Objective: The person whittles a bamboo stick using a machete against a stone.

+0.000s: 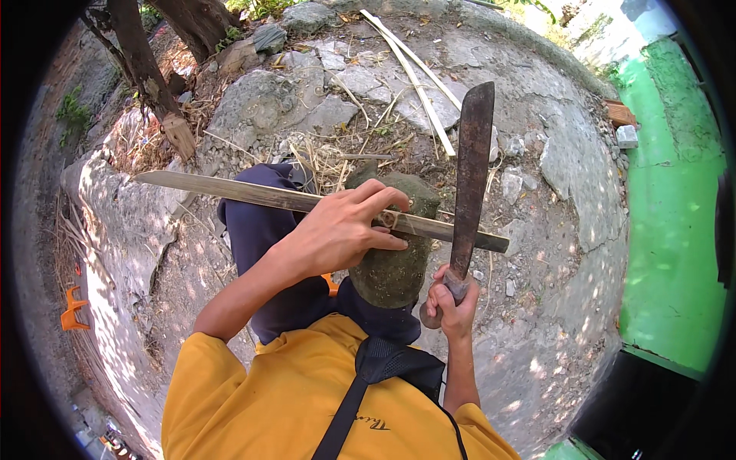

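A long split bamboo strip (230, 189) lies slantwise across a rough, greenish-brown block (391, 272), which could be stone or wood, between my knees. My left hand (341, 226) grips the strip over the block, the thumb on its near side and the fingers across the top, close to a bamboo node (388, 220). In my right hand (454, 303) is the handle of a machete (474, 146). Its dark, rust-stained blade points up and away from me, passing over the strip near its right end; whether they touch I cannot tell.
Two pale split strips (418, 84) lie on the broken concrete ahead, with dry shavings (337, 157) beyond the block. Tree trunks (142, 57) stand at the far left, a green wall (667, 207) at the right. An orange chair (74, 309) is at the left.
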The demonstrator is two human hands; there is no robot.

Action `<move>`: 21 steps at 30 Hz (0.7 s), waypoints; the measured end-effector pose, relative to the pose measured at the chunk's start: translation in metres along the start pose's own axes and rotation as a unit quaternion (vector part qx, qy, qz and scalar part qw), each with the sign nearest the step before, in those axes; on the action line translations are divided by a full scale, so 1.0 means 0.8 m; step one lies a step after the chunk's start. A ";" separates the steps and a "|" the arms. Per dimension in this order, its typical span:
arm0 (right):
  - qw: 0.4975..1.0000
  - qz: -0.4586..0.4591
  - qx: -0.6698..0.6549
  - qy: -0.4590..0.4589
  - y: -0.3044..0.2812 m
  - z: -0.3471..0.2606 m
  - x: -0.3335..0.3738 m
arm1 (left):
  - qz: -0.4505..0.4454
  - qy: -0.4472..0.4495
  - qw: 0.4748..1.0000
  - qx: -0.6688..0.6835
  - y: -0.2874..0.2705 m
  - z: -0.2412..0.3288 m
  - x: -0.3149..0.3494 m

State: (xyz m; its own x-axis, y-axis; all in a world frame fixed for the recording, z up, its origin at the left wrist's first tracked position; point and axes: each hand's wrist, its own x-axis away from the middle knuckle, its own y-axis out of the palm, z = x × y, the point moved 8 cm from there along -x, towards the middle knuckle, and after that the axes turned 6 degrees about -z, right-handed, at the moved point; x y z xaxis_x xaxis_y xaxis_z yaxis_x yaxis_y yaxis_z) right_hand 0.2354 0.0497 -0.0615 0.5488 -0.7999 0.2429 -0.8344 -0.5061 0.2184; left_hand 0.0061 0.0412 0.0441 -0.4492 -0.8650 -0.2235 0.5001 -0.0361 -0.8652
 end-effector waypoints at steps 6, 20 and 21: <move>1.000 0.002 -0.002 0.012 0.001 0.005 0.000 | -0.006 0.011 1.000 0.011 0.003 -0.002 0.002; 1.000 -0.004 0.019 0.009 0.001 0.005 0.003 | 0.020 -0.032 0.997 0.074 -0.010 -0.006 0.005; 1.000 -0.004 0.019 0.009 0.000 0.006 0.003 | 0.021 -0.030 0.997 0.075 -0.009 -0.006 0.006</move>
State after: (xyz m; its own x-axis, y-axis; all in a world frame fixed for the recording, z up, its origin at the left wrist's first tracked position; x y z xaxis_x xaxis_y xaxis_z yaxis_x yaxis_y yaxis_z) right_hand 0.2362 0.0466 -0.0652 0.5567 -0.7893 0.2589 -0.8306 -0.5252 0.1850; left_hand -0.0030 0.0396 0.0470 -0.3839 -0.8951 -0.2266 0.6241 -0.0707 -0.7781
